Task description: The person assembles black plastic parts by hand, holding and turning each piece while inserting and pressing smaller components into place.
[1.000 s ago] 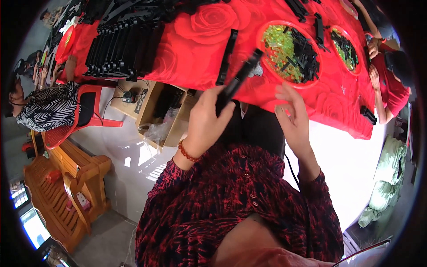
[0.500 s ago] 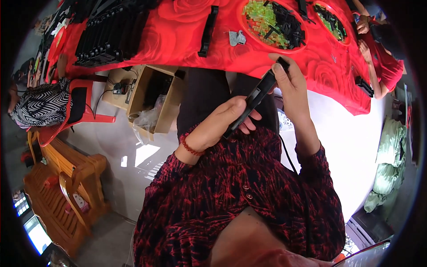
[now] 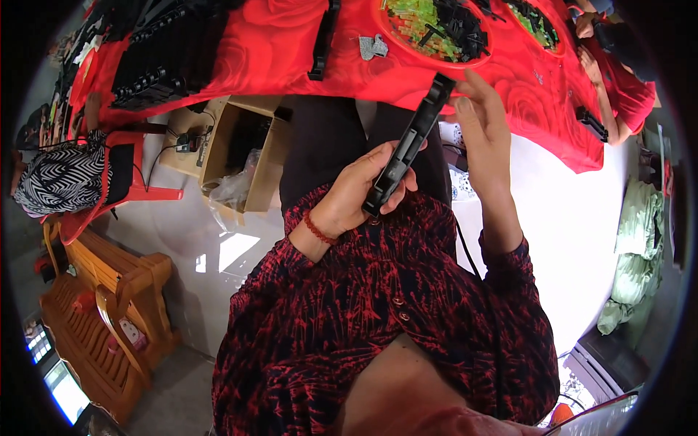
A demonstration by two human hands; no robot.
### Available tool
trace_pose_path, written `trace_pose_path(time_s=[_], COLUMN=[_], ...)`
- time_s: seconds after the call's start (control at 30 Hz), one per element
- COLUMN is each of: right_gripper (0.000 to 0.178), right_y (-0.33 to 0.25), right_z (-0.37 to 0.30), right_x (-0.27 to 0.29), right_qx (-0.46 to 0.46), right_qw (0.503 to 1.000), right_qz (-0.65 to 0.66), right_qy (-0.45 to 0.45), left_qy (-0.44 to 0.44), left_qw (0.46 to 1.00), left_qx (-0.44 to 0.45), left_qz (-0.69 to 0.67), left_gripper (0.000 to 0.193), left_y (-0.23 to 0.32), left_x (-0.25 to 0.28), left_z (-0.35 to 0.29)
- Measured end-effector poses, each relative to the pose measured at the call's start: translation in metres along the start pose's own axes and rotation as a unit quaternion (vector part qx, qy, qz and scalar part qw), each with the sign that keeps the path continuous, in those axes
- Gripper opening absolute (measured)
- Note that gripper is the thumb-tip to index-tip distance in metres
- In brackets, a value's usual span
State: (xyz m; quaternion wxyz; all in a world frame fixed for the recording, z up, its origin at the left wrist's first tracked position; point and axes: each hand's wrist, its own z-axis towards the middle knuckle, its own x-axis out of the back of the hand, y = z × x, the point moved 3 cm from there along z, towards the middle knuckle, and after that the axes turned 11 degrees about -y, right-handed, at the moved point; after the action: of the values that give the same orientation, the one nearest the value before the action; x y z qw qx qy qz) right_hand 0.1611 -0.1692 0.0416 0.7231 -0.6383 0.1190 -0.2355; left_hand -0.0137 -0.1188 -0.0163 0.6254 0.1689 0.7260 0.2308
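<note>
Above my lap, my left hand (image 3: 367, 182) is closed round the lower half of a long black plastic part (image 3: 408, 147), which slants up to the right. Small raised details and recesses show along its upward face. My right hand (image 3: 480, 120) is beside the part's upper end with fingers apart, and nothing shows in it. Just beyond, on the red rose-patterned tablecloth (image 3: 280, 36), is a round red tray (image 3: 469, 64) with yellow-green translucent pieces (image 3: 411, 20) and small black pieces (image 3: 462, 33). A similar long black part (image 3: 324, 40) lies to the left of the tray.
Stacked black parts (image 3: 163, 62) stand at the table's left. A small grey object (image 3: 372, 47) lies near the tray. At right, another person's arm (image 3: 607, 94) is by a second tray (image 3: 534, 29). Below the table are a cardboard box (image 3: 269, 171) and, left, a red chair (image 3: 142, 171).
The black part has turned so its detailed face shows more. My right hand has let go of its upper end and moved slightly right.
</note>
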Motion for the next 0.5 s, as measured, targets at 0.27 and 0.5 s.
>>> trace_pose_path(time_s=[0.27, 0.5], right_gripper=[0.021, 0.023], right_y=[-0.016, -0.02], right_z=[-0.023, -0.029], right_x=[-0.015, -0.038], right_qx=[0.165, 0.195], right_qw=[0.927, 0.849], right_qz=[-0.336, -0.49], right_qy=[-0.034, -0.04], left_qy=[0.062, 0.123], left_qw=[0.996, 0.982], left_qx=[-0.051, -0.089], left_qz=[0.049, 0.112], left_gripper=[0.05, 0.046], left_y=[-0.005, -0.013], left_x=[0.009, 0.015], left_z=[0.001, 0.001])
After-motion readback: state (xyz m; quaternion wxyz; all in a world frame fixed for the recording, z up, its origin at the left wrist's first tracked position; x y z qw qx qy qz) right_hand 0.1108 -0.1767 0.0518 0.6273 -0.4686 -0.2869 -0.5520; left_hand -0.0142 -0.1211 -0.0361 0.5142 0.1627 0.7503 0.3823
